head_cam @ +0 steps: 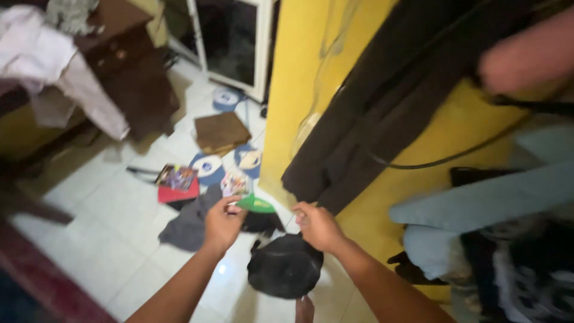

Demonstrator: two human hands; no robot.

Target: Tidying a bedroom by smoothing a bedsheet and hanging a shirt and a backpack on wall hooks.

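At the far left a dark wooden cabinet point(128, 66) stands against the wall with pale pink cloth point(54, 66) draped over its top and side, and below it the white tiled floor point(101, 239) runs across the lower left. Further right on the tiles lie a red book with a colourful cover point(177, 183), a flat brown box point(221, 132) and a few round blue-and-white discs point(209, 167), with a grey garment point(188, 227) crumpled just beside the book. The left hand point(222, 224) hovers above that garment, its fingers curled in and its fingertips pinching what looks like a small pale item, too blurred to name; a green piece point(257, 204) lies just past its fingertips, and whether they touch cannot be told. Between and below the two hands sits a round black bag point(286, 266) on the floor, close under both wrists. The right hand point(317, 226) is above the bag's upper edge, fingers bent and pressed together; whether it grips anything cannot be told. Behind it rises a yellow wall point(299, 78) with a dark brown cloth point(382, 101) hanging against it, and to the far right lies a heap of light blue and dark clothes point(478, 239)
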